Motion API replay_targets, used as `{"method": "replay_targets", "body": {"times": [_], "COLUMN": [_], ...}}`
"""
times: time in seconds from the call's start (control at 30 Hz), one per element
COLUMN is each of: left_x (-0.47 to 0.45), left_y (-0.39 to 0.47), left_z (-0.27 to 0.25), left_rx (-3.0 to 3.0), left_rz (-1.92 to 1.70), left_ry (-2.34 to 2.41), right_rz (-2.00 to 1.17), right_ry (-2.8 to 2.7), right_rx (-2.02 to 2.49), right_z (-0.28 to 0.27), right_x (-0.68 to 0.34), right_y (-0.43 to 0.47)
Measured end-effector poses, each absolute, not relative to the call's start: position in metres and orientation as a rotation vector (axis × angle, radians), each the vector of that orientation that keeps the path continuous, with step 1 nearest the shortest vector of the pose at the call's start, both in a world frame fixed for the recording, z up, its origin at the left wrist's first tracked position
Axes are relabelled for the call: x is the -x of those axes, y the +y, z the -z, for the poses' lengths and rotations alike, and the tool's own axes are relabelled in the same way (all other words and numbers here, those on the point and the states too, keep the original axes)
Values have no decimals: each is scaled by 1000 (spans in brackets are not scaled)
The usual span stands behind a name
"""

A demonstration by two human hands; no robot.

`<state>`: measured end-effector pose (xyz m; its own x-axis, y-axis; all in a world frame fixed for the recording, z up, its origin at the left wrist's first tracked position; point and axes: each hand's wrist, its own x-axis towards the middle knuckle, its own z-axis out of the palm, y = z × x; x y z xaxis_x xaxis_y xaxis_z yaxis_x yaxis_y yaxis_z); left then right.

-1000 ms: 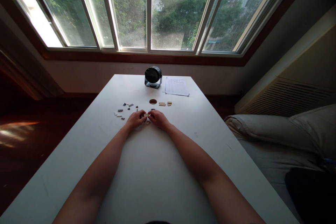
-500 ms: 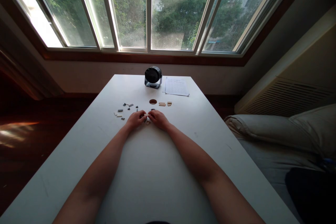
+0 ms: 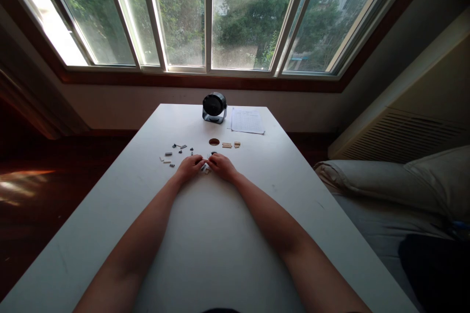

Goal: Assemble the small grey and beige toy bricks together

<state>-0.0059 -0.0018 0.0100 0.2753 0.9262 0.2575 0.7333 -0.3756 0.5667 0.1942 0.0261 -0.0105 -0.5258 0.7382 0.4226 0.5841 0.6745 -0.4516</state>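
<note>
The scene is lit from the window [image 3: 209, 19] beyond the fingers [image 3: 199, 158], its left end washed out by glare. A soft, pale sheen is spread over the worktop [image 3: 220, 234] around them. The floor [image 3: 22, 239] to their left is sunk in shadow, streaked by sunlight. The picture's edges are stretched and dimmed; fine detail at the fingers is blurred.

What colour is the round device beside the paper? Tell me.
The round device is black, shown best in the head view.

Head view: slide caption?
Both hands close together over a white table, near small parts, black round device beyond.
</note>
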Motion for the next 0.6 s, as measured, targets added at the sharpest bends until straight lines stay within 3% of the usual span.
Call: {"method": "replay_targets", "body": {"times": [0.6], "left_x": [6], "left_y": [-2], "left_z": [-10], "left_rx": [-2200], "left_rz": [-802], "left_ry": [1532], "right_rz": [-338], "right_ry": [-2284], "right_rx": [1011], "right_z": [11], "right_x": [-194], "right_y": [26]}}
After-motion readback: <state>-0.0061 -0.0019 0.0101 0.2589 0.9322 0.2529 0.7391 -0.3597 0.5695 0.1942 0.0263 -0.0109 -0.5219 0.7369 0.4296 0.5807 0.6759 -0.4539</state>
